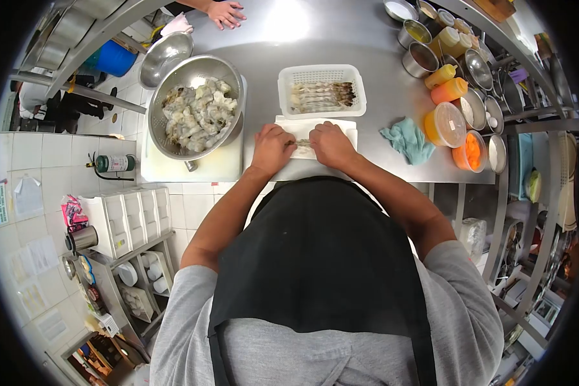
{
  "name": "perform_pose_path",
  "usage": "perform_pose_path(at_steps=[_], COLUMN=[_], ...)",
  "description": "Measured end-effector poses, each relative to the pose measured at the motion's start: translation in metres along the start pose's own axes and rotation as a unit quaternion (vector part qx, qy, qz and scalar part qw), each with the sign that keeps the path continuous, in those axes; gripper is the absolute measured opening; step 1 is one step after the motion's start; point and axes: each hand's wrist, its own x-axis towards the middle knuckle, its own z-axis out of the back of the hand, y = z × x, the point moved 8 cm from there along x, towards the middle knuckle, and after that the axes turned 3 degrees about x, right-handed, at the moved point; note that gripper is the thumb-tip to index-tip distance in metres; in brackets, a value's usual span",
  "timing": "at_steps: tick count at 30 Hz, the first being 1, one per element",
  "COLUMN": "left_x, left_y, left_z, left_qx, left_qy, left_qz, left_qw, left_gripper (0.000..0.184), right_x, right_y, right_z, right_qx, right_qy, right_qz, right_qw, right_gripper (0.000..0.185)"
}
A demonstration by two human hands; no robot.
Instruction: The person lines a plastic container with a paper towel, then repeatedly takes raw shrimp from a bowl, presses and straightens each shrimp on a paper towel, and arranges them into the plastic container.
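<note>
My left hand (275,148) and my right hand (330,145) are close together at the counter's front edge, fingers curled. Between them they hold a peeled shrimp (303,148) by its two ends, over a white board (348,127). Just beyond is a white perforated plastic basket (360,96) with shrimp (321,96) laid side by side, dark tails to the right. To the left, a large steel colander (233,72) holds a heap of raw shrimp (199,116). My fingers hide parts of the held shrimp.
The colander rests on a pale cutting board (154,164). A teal cloth (409,140) lies right of my hands, beside sauce bottles (449,91), lidded tubs (444,125) and steel containers (421,60). Another person's hand (226,14) rests at the counter's far side, near a steel bowl (165,59).
</note>
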Motion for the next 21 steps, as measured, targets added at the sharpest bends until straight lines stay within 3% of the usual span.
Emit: perform_pose_path(at_steps=[6,12,15,21], left_x=[0.001,0.003,-0.001,-0.005], left_y=[0.003,0.004,-0.005,-0.035], left_z=[-0.002,0.0,0.006,0.045], left_qx=[-0.022,-0.039,-0.015,-0.039], left_qy=[0.0,-0.011,-0.003,-0.033], left_qz=[0.002,-0.025,-0.043,-0.066], left_qw=[1.0,0.999,0.999,0.996], left_gripper=[0.018,0.015,0.013,0.009], right_x=[0.001,-0.024,-0.031,-0.033], right_y=[-0.001,-0.008,-0.029,-0.013], right_z=[-0.01,0.023,0.013,0.052], right_qx=[-0.008,0.014,0.027,0.055], right_qy=[0.031,-0.045,0.014,-0.02], right_qz=[0.008,-0.026,-0.062,-0.027], right_qw=[0.999,0.999,0.998,0.998], right_gripper=[0.009,0.014,0.017,0.016])
